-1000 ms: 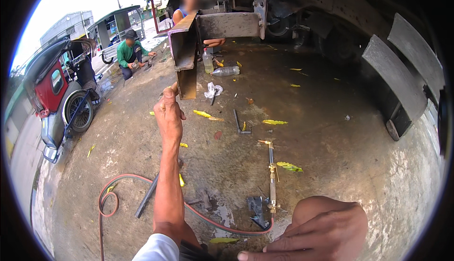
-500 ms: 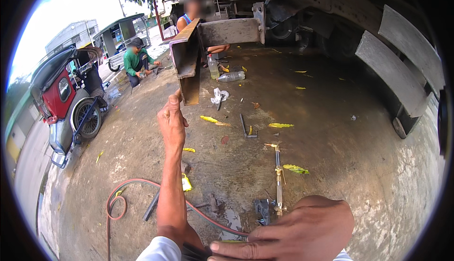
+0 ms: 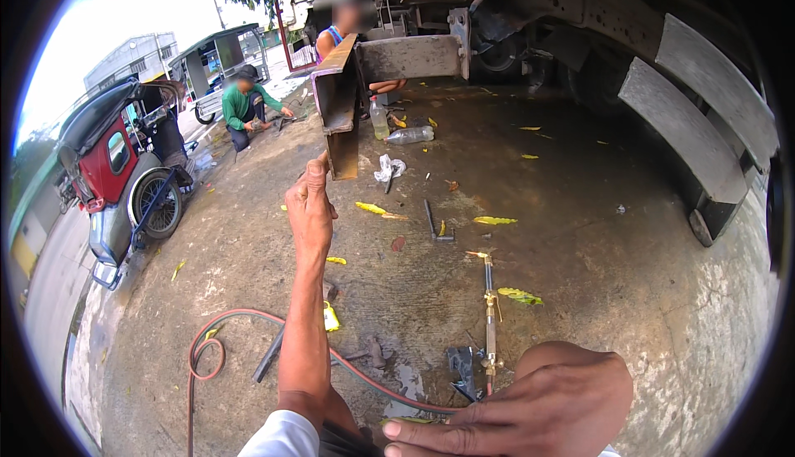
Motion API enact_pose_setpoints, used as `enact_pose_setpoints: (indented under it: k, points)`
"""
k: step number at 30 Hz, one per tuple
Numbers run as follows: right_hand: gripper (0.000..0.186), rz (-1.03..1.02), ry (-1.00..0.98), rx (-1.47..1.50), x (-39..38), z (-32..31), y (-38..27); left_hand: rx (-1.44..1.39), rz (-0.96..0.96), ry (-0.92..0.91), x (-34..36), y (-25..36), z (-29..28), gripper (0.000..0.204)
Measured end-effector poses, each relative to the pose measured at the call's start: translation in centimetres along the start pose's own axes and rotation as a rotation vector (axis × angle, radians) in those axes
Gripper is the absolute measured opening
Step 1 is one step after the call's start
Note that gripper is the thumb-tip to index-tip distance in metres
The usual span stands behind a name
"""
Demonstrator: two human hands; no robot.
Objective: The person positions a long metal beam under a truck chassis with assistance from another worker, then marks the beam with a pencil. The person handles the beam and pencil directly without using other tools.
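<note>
My left hand [image 3: 310, 209] reaches forward with its fingers curled and a raised fingertip at the lower edge of a rusty steel channel beam [image 3: 344, 155]. The beam's end faces me, and its far part meets the truck's underframe. My right hand [image 3: 530, 411] lies palm down at the lower edge of the view, its fingers stretched to the left and holding nothing. Just beyond it, a cutting torch [image 3: 489, 324] with brass fittings rests on the concrete. A dark crumpled scrap [image 3: 462, 370] is beside the torch. An L-shaped metal bar [image 3: 432, 223] lies farther ahead.
A red-and-green hose [image 3: 248, 312] loops at left, near a dark bar [image 3: 268, 359] and yellow padlock-like item [image 3: 330, 316]. Two plastic bottles [image 3: 410, 135] are near the beam. Curved metal fenders [image 3: 687, 117] project at right. Two people crouch beyond; a red sidecar [image 3: 108, 159] stands left.
The whole scene has shifted slightly to the right in view. My left hand stays at the beam's end, and my right hand keeps its flat pose.
</note>
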State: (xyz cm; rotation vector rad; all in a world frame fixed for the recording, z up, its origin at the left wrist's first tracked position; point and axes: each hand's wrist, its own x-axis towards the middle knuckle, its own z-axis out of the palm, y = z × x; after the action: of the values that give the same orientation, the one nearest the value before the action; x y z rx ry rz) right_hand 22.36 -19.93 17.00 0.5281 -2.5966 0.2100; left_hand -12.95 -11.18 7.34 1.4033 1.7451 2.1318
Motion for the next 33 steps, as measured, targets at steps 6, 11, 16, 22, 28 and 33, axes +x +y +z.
enact_pose_setpoints:
  k: [6, 11, 16, 22, 28, 33]
  points:
    - [0.054, 0.136, -0.174, 0.042, 0.8, -0.6, -0.9, 0.037, 0.000, 0.005, -0.2, 0.7, -0.3, 0.073]
    - [0.065, 0.272, -0.348, -0.041, 3.0, 0.1, -1.2, 0.116, 0.003, 0.044, -0.3, 1.1, -0.7, 0.076]
    - [0.055, 0.332, -0.328, -0.022, 3.3, 0.7, 2.2, 0.211, -0.017, -0.004, -2.2, 1.0, -2.3, 0.077]
    - [0.053, 0.558, -0.059, 0.049, 1.8, 0.9, 9.4, 0.146, -0.143, -0.315, -13.3, 3.5, -3.3, 0.081]
    - [0.043, 0.837, 0.203, 0.052, 4.1, 4.0, 16.9, 0.267, -0.173, -0.764, -20.8, 3.9, -4.7, 0.075]
    - [0.045, 0.824, 0.660, 0.172, 6.3, 7.8, 21.6, 0.591, 0.353, -0.978, -22.6, 1.2, -6.3, 0.069]
